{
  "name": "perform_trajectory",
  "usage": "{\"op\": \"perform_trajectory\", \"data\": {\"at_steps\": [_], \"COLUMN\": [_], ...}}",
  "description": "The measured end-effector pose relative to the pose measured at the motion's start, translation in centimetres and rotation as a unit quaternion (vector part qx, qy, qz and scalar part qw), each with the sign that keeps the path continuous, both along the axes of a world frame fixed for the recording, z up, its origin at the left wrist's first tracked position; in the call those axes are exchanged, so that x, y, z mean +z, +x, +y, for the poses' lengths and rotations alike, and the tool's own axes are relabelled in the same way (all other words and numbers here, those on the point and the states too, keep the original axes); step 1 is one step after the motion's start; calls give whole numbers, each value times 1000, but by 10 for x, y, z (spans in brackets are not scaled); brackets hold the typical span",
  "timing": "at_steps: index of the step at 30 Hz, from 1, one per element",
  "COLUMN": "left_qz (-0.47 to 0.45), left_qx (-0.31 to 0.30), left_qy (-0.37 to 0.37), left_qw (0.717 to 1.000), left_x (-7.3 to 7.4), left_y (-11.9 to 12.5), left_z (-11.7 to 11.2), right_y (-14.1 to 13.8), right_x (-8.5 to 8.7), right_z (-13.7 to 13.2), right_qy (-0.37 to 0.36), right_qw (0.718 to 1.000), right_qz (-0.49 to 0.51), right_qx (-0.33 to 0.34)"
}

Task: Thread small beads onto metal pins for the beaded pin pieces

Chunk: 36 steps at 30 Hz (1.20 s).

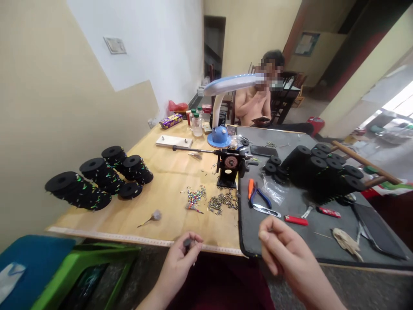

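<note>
My left hand (181, 257) is at the table's front edge, fingers curled round a small dark grey piece (187, 243) whose kind I cannot make out. My right hand (284, 244) hangs over the front of the grey mat, thumb and fingers pinched together; anything between them is too small to see. Beyond my hands lie a pile of small multicoloured beads (194, 197) and a heap of small metal pieces (222, 202). Behind these stands a black hand-cranked winder (227, 168) with a dial and a long rod. A small feathery tuft (156, 215) lies left of my left hand.
Black foam spools (93, 165) stand stacked at the left, more black spools (318, 165) at the right. On the grey mat (309, 241) are pliers (260, 196), a thread snipper (267, 210) and red lighters (296, 220). A blue lamp (219, 137) stands behind; a person sits beyond.
</note>
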<state>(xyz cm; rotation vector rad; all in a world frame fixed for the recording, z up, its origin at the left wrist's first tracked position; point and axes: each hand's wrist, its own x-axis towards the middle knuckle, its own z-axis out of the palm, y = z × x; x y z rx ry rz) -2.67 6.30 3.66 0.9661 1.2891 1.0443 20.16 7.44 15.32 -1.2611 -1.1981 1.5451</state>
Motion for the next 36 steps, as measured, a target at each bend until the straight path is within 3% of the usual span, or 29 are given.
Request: {"op": "perform_trajectory", "data": {"at_steps": [2, 4, 10, 13, 21, 28, 36], "left_qz": [-25, -42, -67, -87, -64, -49, -60], "left_qx": [-9, -26, -74, -43, -3, 15, -31], "left_qy": [-3, -1, -34, -45, -33, -31, -59], "left_qw": [1000, 999, 994, 994, 997, 998, 996], "left_x": [4, 9, 10, 1, -2, -3, -6], "left_y": [2, 5, 21, 28, 25, 9, 9], "left_z": [5, 9, 17, 21, 31, 31, 23], "right_y": [-1, -9, -42, -52, -51, -51, -58], "right_x": [5, -6, -97, -124, -115, -122, -115], "right_z": [13, 23, 29, 22, 23, 23, 25], "right_qy": [19, 36, 42, 46, 36, 9, -52], "right_qw": [1000, 999, 997, 997, 992, 991, 994], "right_qz": [-13, -32, -60, -66, -93, -93, -36], "right_qx": [-8, -9, -30, 0, 72, 98, 90]}}
